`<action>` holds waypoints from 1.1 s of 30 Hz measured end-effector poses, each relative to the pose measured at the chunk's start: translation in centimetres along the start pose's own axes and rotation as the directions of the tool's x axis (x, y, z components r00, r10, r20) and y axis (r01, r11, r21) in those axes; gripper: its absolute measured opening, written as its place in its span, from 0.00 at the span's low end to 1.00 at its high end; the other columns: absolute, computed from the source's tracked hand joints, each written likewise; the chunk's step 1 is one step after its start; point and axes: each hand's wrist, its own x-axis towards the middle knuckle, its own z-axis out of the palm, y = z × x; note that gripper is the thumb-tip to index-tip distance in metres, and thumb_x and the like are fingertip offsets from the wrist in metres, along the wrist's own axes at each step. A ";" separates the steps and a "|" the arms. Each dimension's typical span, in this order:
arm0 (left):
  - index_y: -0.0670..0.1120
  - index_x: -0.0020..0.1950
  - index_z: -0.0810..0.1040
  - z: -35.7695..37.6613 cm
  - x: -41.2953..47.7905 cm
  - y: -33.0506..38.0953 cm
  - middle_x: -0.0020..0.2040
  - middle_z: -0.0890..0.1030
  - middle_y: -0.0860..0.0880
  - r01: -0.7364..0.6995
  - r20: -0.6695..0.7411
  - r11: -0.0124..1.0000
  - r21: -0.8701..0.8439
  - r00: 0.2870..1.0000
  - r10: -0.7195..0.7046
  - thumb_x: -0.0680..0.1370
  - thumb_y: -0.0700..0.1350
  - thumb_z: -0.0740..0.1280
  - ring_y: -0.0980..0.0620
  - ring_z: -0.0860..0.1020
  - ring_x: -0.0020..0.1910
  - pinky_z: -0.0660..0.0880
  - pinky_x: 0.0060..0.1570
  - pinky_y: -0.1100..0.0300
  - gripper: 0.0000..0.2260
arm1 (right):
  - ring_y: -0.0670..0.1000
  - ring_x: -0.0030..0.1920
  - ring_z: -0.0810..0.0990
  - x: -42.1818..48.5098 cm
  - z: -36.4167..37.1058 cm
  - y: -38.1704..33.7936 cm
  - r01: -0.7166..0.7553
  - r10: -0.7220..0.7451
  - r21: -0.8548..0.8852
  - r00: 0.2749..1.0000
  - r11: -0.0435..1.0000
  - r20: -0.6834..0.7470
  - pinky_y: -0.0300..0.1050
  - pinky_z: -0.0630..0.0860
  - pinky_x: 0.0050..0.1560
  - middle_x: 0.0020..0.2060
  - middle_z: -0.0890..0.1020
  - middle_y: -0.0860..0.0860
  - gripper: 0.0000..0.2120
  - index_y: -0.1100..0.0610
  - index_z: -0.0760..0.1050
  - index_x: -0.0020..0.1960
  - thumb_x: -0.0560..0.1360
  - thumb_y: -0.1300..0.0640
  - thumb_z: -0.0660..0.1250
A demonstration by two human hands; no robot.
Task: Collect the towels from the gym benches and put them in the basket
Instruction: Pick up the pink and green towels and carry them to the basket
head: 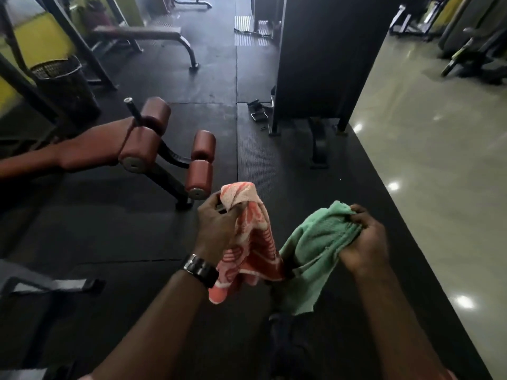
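The left hand (216, 229) grips a bunched orange patterned towel (252, 242). Just to its right, the right hand (366, 242) clutches a green towel (312, 250), which hangs below it.

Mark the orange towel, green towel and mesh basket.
orange towel (259, 237), head view: patterned middle of the hanging cloth.
green towel (315, 242), head view: bunched middle fold.
mesh basket (72, 91), head view: dark side wall below the rim.

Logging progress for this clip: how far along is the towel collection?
Done: two towels picked up. In hand: left hand grips the orange towel, right hand the green towel. Left: carrying both to the mesh basket beyond the red bench.
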 end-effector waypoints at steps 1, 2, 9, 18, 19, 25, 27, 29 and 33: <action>0.43 0.57 0.81 1.0 2.8 0.4 0.52 0.85 0.42 -0.007 -0.019 1.000 0.000 1.000 0.007 0.74 0.37 0.74 0.44 0.84 0.53 0.80 0.57 0.47 0.12 | 0.52 0.36 0.85 2.8 1.4 -0.7 -0.010 0.010 0.019 1.000 1.000 0.005 0.44 0.81 0.38 0.35 0.84 0.51 0.10 0.53 0.76 0.36 0.65 0.66 0.59; 0.45 0.56 0.82 1.7 5.0 1.1 0.52 0.85 0.43 -0.013 -0.030 1.000 -0.006 0.999 0.013 0.74 0.37 0.74 0.44 0.84 0.53 0.80 0.56 0.46 0.11 | 0.52 0.35 0.85 5.1 2.8 -1.3 -0.017 0.016 0.031 1.000 0.999 0.017 0.44 0.81 0.38 0.34 0.84 0.51 0.09 0.53 0.76 0.36 0.62 0.65 0.60; 0.53 0.48 0.82 7.9 20.7 4.9 0.44 0.87 0.53 -0.032 -0.172 0.998 0.046 0.984 0.040 0.73 0.38 0.74 0.53 0.85 0.46 0.82 0.50 0.52 0.10 | 0.56 0.44 0.82 22.1 15.0 -5.3 -0.113 0.126 -0.109 0.984 0.988 0.123 0.53 0.80 0.49 0.40 0.82 0.54 0.19 0.53 0.74 0.40 0.57 0.70 0.54; 0.50 0.53 0.84 12.7 40.1 3.9 0.49 0.87 0.49 -0.014 -0.272 0.999 0.029 0.962 0.021 0.74 0.40 0.74 0.49 0.85 0.50 0.81 0.55 0.45 0.09 | 0.53 0.46 0.79 41.8 26.3 -4.5 -0.023 0.061 -0.336 0.993 0.941 0.105 0.44 0.78 0.45 0.49 0.78 0.57 0.26 0.55 0.74 0.47 0.67 0.81 0.49; 0.47 0.55 0.84 13.2 42.7 3.7 0.50 0.87 0.47 -0.018 -0.284 1.000 0.008 0.959 0.020 0.74 0.39 0.74 0.47 0.85 0.51 0.80 0.56 0.44 0.11 | 0.53 0.46 0.80 44.1 27.6 -4.5 -0.016 0.052 -0.326 0.993 0.945 0.102 0.43 0.79 0.45 0.49 0.79 0.56 0.26 0.55 0.74 0.47 0.67 0.81 0.50; 0.45 0.53 0.84 15.3 62.8 5.2 0.48 0.87 0.46 0.058 -0.293 0.995 -0.076 0.953 -0.078 0.72 0.39 0.76 0.44 0.85 0.49 0.80 0.53 0.39 0.11 | 0.54 0.51 0.81 59.4 39.6 -3.8 -0.037 0.119 -0.375 0.973 0.926 0.198 0.47 0.78 0.48 0.51 0.81 0.55 0.26 0.57 0.75 0.52 0.69 0.82 0.52; 0.46 0.53 0.84 15.8 68.1 6.6 0.48 0.87 0.45 0.072 -0.267 0.994 -0.078 0.959 -0.091 0.71 0.38 0.77 0.43 0.85 0.49 0.80 0.52 0.38 0.12 | 0.54 0.51 0.81 63.2 43.7 -3.3 -0.016 0.113 -0.382 0.966 0.924 0.232 0.47 0.79 0.48 0.50 0.81 0.55 0.26 0.57 0.75 0.53 0.69 0.82 0.53; 0.48 0.53 0.84 15.8 72.8 7.8 0.48 0.87 0.46 0.081 -0.249 0.994 -0.070 0.964 -0.096 0.69 0.40 0.77 0.43 0.86 0.49 0.81 0.52 0.40 0.13 | 0.54 0.51 0.82 66.8 47.0 -2.9 -0.012 0.114 -0.386 0.963 0.922 0.243 0.46 0.80 0.47 0.50 0.82 0.55 0.25 0.57 0.75 0.53 0.70 0.82 0.55; 0.50 0.51 0.84 15.4 81.6 9.2 0.47 0.87 0.48 0.070 -0.260 0.997 -0.014 0.963 -0.071 0.68 0.40 0.76 0.47 0.86 0.48 0.83 0.49 0.46 0.13 | 0.55 0.53 0.81 75.3 52.6 -1.7 -0.022 0.130 -0.367 0.954 0.930 0.271 0.51 0.78 0.54 0.52 0.81 0.55 0.25 0.57 0.76 0.53 0.70 0.82 0.57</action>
